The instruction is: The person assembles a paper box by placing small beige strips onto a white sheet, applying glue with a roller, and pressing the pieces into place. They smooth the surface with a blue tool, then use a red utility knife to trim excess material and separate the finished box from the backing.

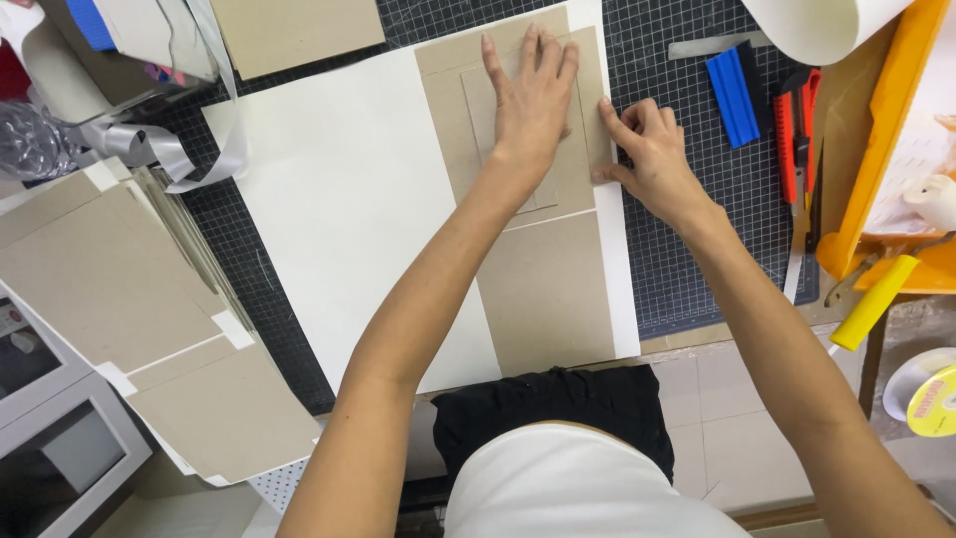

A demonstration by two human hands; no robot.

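Observation:
My left hand [530, 95] lies flat, fingers spread, on a small grey cardboard piece [482, 115] that sits on top of larger grey board panels [546, 289]. Those panels rest on the right part of a big white paper sheet [349, 199] spread over a dark gridded cutting mat [697, 229]. My right hand [652, 149] has its fingers curled and presses against the right edge of the upper board, at the narrow white paper strip beside it. It holds no tool.
A blue scraper [733, 95], a metal ruler [715, 45] and a red utility knife [797, 134] lie on the mat at right. An orange tray [876, 169], a yellow stick [874, 302] and a tape roll [931, 399] are further right. Stacked grey boards [119, 289] lie at left.

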